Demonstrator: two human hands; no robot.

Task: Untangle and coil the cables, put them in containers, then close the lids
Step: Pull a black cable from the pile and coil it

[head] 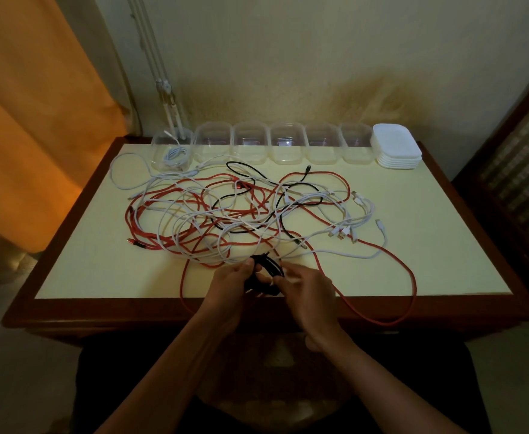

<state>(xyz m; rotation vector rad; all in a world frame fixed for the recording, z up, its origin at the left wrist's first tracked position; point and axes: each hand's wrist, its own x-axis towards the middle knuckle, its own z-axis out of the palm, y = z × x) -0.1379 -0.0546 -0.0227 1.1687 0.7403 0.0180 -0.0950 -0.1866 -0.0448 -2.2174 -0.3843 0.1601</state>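
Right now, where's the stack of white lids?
In the head view the stack of white lids sits at the table's far right corner, just right of the last clear container in the row.

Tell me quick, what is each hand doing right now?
Left hand: closed, gripping the coiled black cable.
Right hand: closed, fingers pinching the same black coil.

- At lower centre we see our left hand (236, 278) and right hand (304, 285) gripping a black coil (264, 270) over the table's (78, 270) near edge.
- A tangle (241, 211) of red, white and black cables fills the middle of the frame.
- Along the top edge stand six clear tubs (285, 147); the leftmost tub (172, 148) holds a white cable (174, 155).
- White lids (396, 145) are stacked at upper right.
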